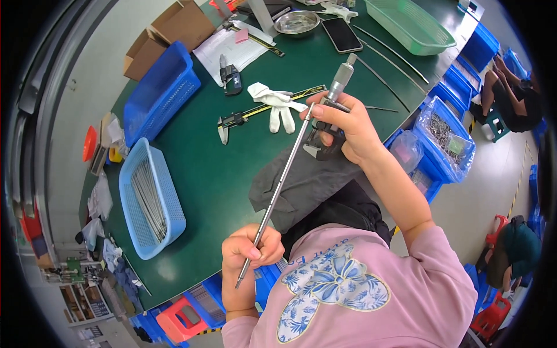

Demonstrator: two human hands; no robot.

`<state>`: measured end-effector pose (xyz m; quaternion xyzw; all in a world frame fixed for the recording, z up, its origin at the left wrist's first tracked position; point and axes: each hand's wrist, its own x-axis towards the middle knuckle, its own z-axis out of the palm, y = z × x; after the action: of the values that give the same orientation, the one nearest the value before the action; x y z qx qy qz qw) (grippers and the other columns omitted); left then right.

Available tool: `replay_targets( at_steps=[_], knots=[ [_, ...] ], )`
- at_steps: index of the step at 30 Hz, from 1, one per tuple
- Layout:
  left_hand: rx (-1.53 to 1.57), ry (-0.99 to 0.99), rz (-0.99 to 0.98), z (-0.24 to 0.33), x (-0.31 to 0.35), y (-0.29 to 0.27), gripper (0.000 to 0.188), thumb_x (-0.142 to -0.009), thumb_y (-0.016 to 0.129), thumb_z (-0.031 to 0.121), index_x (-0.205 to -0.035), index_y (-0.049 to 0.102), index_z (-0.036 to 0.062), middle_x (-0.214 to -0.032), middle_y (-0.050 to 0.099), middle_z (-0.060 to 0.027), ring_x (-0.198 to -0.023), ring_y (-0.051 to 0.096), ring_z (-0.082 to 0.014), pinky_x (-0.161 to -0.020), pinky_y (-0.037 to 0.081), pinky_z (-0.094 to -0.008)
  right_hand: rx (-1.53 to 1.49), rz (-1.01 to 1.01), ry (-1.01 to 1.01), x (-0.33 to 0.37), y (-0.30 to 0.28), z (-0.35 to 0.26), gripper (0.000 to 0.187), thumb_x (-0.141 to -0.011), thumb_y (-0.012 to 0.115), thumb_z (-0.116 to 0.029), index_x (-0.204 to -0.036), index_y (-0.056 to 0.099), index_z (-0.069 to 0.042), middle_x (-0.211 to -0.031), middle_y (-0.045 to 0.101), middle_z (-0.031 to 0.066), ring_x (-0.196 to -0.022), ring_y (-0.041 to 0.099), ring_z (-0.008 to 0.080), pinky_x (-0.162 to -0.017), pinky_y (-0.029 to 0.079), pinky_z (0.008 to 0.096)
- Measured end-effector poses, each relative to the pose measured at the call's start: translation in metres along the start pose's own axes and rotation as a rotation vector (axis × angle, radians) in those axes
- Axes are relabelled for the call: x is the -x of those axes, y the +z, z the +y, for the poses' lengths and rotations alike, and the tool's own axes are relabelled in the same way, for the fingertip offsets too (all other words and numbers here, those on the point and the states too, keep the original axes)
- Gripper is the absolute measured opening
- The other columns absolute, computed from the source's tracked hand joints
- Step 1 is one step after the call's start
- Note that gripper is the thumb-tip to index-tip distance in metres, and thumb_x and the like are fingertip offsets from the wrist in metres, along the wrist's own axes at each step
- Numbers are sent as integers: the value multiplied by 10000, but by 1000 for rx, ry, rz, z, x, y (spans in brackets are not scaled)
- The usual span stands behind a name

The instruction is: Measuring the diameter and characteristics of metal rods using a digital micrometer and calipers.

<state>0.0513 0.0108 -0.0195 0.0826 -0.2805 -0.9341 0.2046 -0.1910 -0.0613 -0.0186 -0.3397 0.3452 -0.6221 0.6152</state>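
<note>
A slim metal rod [282,180] with several dark bands slants across the middle. My left hand [253,249] is closed around its lower part, and the tip sticks out below the fingers. My right hand [355,124] grips a micrometer [331,119] with a silver thimble and a dark frame. The rod's upper end lies against that hand's thumb and fingers; I cannot tell whether it touches the measuring faces. A crumpled dark grey cloth [304,185] lies under the hands at the table edge. Just beyond are a white glove [274,104] and a caliper [235,120].
On the green table [203,232], a light blue basket [174,214] holds several metal rods. Another blue basket [165,95], a digital micrometer [230,78], papers, a phone [342,36], a metal bowl [296,23], loose rods and a green tray [415,29] stand farther off. People sit at right.
</note>
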Motion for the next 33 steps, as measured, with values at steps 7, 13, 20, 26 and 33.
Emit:
replay_targets(
  at_steps=[7, 13, 20, 26, 33],
  knots=[
    [201, -1, 80, 13, 0, 4, 491, -695, 478, 188, -1054, 366, -127, -461, 398, -13, -356, 302, -68, -339, 221, -196, -113, -31, 44, 2, -15, 2, 235, -680, 628, -58, -872, 498, -20, -769, 575, 143, -446, 447, 104, -410, 372, 215],
    [222, 707, 225, 9, -2, -3, 563, -756, 415, 242, -1231, 307, -40, -568, 438, -54, -447, 358, -106, -425, 325, -252, -135, 32, 12, 24, -2, 7, 244, -668, 627, -2, -873, 496, -19, -764, 570, 167, -489, 479, 117, -404, 376, 211],
    [-252, 804, 631, -27, -68, 1, 255, -820, 480, 149, -1041, 457, 22, -708, 448, -28, -567, 406, -99, -487, 340, -211, 52, 88, -98, 54, 25, 20, 182, -687, 640, -14, -824, 520, 3, -720, 593, 68, -523, 517, 67, -423, 412, 180],
    [-236, 798, 449, -18, -55, -2, 127, -800, 548, 134, -799, 476, 29, -696, 484, -97, -519, 469, -123, -461, 400, -220, 75, -95, 10, 66, 20, -5, 248, -660, 659, -57, -865, 531, -2, -728, 606, 89, -523, 531, 74, -424, 417, 192],
    [-452, 713, 281, -11, -46, 6, 155, -747, 611, 108, -747, 491, 10, -661, 487, -111, -498, 486, -137, -442, 418, -221, -400, -286, 381, 56, 19, -27, 672, -807, 239, -560, -853, 526, 46, -675, 573, 188, -397, 466, 168, -341, 375, 220]
  ],
)
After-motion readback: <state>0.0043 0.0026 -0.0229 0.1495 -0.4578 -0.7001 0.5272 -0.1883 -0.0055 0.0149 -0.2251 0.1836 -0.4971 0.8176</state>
